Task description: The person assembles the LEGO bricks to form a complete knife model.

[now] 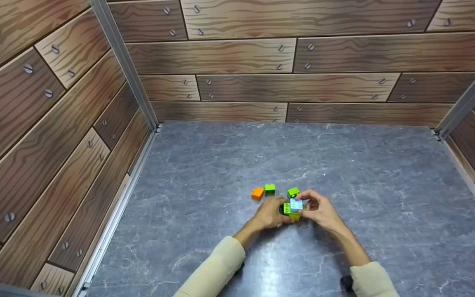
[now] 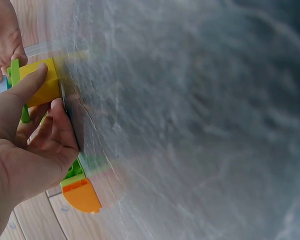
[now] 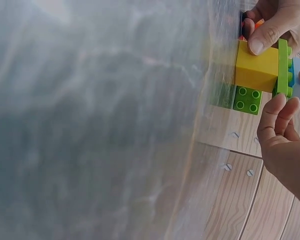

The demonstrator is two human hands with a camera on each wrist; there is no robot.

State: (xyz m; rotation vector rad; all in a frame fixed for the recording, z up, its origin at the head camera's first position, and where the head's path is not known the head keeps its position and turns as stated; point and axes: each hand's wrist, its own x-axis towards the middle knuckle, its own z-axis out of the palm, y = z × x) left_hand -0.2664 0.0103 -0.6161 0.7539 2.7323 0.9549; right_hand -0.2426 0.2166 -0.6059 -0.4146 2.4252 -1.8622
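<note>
In the head view my left hand (image 1: 269, 213) grips the side of a small toy-brick stack. Its base is a yellow brick (image 3: 256, 66) with a flat green plate (image 3: 282, 67) on top; the left thumb presses the yellow side. A light blue brick (image 1: 296, 204) sits at the plate's studs, pinched between the thumb and fingers of my right hand (image 1: 320, 211). Whether it is fully seated cannot be told. Behind the stack lies a green brick (image 1: 293, 192), its studs turned toward the right wrist camera.
Left of the stack, another green brick (image 1: 270, 189) and an orange curved brick (image 1: 257, 193) lie close together beyond the left hand. Everything rests on a grey marbled tabletop (image 1: 204, 165). Wood-patterned walls (image 1: 237, 88) enclose the back and sides.
</note>
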